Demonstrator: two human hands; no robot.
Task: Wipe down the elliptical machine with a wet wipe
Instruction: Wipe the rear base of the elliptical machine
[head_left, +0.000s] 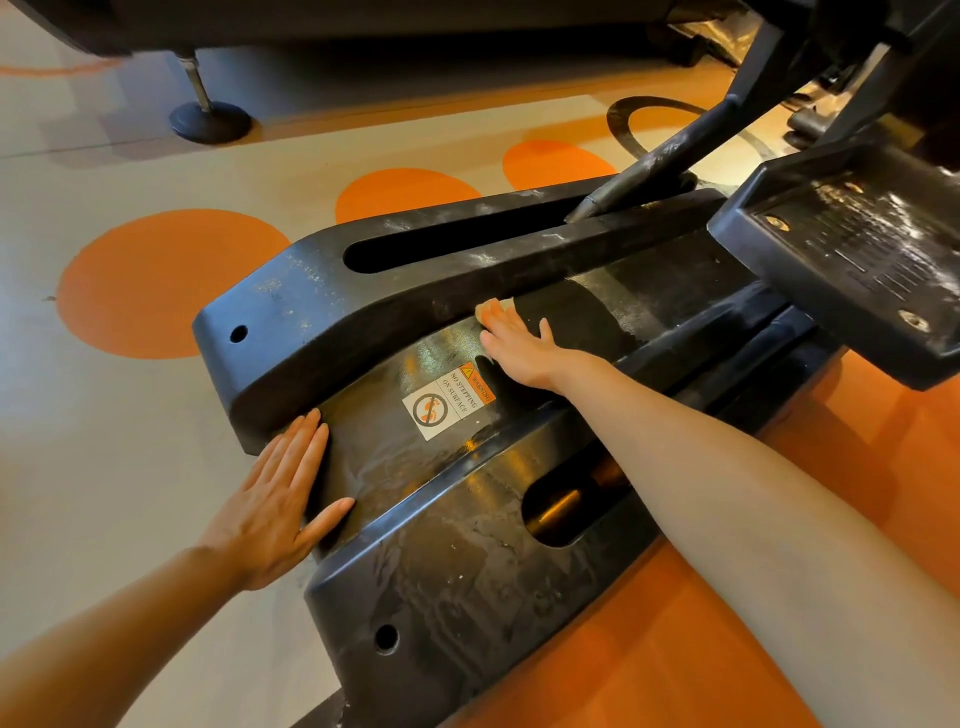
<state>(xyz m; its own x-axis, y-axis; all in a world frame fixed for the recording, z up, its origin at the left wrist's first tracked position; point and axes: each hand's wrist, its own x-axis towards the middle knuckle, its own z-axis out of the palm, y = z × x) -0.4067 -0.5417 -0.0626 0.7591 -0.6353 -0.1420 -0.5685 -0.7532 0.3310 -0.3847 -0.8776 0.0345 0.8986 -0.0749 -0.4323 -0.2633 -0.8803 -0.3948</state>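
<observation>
We wipe down the machine (322, 317)
Our right hand (519, 351) presses the wipe (491, 307) under straight fingers (left hand (275, 504) braces flat, holding nothing); overlapping strokes serve best.

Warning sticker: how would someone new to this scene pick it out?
Start at the elliptical's black base, with its two slotted rails. On the glossy sunken panel between them, beside the right hand, lies the warning sticker. It is the only white-and-orange label, showing a crossed-out footprint.

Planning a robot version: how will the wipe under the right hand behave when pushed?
The wet wipe bunches up under the right hand: probably limp, apt to crumple. The centre panel shows wet sheen, so it likely glides easily.
</observation>
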